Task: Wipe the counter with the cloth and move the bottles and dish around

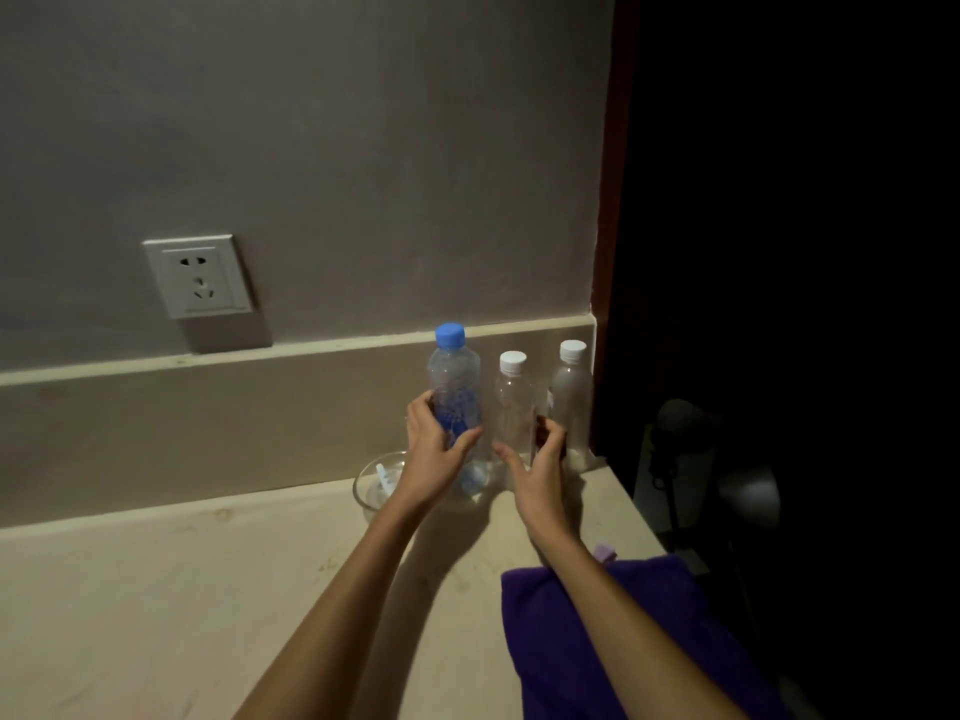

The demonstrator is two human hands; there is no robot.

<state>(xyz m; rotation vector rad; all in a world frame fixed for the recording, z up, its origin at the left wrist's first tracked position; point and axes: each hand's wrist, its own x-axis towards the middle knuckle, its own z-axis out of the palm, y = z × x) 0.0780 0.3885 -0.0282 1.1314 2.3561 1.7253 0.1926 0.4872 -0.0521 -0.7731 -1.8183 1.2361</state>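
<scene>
- Left hand (435,449) gripped the blue-cap bottle (455,402) round its lower half, thumb on the near side, fingers wrapped behind. Bottle upright; whether its base touched the bench (156,589) could not be told.
- Right hand (537,459) held the middle bottle (514,402), white cap, clear. Thumb lay to the left of it, fingers curled round its right side.
- The two held bottles stood side by side, close; the two hands nearly met between them.
- Third bottle (571,392), white cap, frosted look, stood just right of the right hand, beyond its fingers, against the backsplash (208,423) at the bench corner. Not touched by either hand.
- Glass dish (376,485) sat on the bench just left of and under the left wrist, partly hidden by it. Something small and pale lay inside; could not make it out.
- Purple cloth (649,641) lay bunched on the bench under the right forearm, well behind the right hand, at the bench's right edge.
- Wall socket (198,275) far left of the left hand and above it, on the grey wall.
- Beyond the bench edge, right of the right hand, all dark; a dim rounded shape (748,491) there, not identifiable.
</scene>
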